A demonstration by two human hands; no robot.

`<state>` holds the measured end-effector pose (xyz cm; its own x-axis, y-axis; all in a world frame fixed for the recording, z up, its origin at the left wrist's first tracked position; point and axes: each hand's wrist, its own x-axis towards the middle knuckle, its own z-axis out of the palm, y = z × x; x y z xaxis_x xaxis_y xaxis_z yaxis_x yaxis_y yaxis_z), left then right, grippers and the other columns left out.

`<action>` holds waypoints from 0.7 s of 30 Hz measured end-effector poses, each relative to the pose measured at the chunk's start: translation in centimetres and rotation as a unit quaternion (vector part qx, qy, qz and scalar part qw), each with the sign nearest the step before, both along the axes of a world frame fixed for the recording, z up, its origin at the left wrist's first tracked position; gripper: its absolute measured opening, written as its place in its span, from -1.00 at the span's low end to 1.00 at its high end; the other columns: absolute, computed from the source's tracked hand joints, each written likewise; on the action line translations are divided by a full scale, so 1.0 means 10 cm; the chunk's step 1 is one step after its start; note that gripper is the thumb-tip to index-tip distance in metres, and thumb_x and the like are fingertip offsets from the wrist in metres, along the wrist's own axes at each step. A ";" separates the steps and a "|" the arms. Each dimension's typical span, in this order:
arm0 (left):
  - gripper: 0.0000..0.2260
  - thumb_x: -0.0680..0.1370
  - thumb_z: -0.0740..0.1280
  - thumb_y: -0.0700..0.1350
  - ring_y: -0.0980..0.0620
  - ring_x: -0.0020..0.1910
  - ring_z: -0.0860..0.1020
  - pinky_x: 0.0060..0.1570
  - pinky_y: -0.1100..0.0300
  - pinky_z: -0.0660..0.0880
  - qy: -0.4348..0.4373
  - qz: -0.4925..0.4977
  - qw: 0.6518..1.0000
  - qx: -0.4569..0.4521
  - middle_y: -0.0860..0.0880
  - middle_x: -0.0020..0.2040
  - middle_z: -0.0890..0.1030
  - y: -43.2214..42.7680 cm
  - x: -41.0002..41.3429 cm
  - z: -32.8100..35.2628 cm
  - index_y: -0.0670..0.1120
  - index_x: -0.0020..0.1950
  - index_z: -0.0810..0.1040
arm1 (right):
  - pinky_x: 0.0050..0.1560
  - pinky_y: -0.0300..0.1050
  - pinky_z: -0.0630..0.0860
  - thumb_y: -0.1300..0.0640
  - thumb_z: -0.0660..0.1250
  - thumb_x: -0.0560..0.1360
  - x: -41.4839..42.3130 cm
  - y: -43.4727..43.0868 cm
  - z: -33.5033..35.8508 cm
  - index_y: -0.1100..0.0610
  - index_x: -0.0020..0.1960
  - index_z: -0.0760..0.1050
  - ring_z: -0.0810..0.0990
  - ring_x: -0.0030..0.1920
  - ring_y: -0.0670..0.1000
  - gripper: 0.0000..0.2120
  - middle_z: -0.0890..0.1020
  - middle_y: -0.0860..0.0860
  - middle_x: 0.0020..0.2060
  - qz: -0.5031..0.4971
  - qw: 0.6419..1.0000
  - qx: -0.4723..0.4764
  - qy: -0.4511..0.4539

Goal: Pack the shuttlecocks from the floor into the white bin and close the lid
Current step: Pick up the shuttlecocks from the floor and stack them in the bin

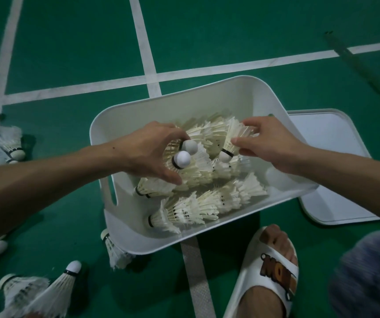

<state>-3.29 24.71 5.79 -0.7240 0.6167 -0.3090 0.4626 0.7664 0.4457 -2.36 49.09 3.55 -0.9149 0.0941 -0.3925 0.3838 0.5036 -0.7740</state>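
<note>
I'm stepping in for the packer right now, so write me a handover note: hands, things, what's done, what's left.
Left hand grips two shuttlecocks over the white bin; right hand holds one shuttlecock there too.
Done: many packed shuttlecocks lie in the bin.
To do: drop these three in, gather the loose shuttlecocks from the floor on the bin's left, then fit the lid, which lies on the floor at the bin's right.

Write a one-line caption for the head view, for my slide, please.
Left hand and right hand hold feather shuttlecocks over the open white bin; its lid lies beside it.
</note>
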 end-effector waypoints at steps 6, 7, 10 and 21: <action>-0.35 0.27 0.54 0.17 0.08 0.04 0.39 -0.04 0.21 0.26 0.005 0.000 1.000 -0.006 0.08 0.11 0.46 -0.01 -0.02 0.00 0.05 0.28 0.42 | 0.11 0.16 0.56 0.05 0.35 0.54 0.07 -0.08 -0.02 -0.19 0.29 0.29 0.63 -0.02 0.13 -0.60 0.53 0.06 0.13 0.102 0.988 0.109 0.043; -0.35 0.27 0.54 0.17 0.08 0.03 0.39 -0.04 0.21 0.25 0.006 0.000 1.000 -0.006 0.08 0.09 0.46 -0.02 -0.02 -0.01 0.05 0.28 0.42 | 0.11 0.15 0.56 0.02 0.35 0.54 0.08 -0.09 -0.01 -0.17 0.28 0.30 0.62 -0.02 0.13 -0.63 0.53 0.07 0.11 0.109 0.985 0.123 0.041; -0.35 0.26 0.54 0.17 0.09 0.03 0.39 -0.04 0.20 0.25 0.004 0.000 1.000 -0.002 0.10 0.07 0.43 -0.02 -0.03 -0.01 0.05 0.27 0.42 | 0.06 0.16 0.58 -0.04 0.40 0.49 0.08 -0.13 0.00 -0.14 0.23 0.31 0.64 -0.05 0.15 -0.61 0.52 0.10 0.07 0.104 0.984 0.139 0.027; -0.35 0.27 0.55 0.16 0.07 0.03 0.38 -0.02 0.20 0.27 0.004 0.002 1.000 0.004 0.10 0.07 0.43 0.01 -0.03 -0.02 0.04 0.28 0.42 | -0.13 0.12 0.65 -0.08 0.46 0.43 0.14 -0.29 -0.07 -0.12 0.13 0.34 0.68 -0.18 0.05 -0.61 0.60 0.00 -0.08 0.139 0.986 0.086 -0.017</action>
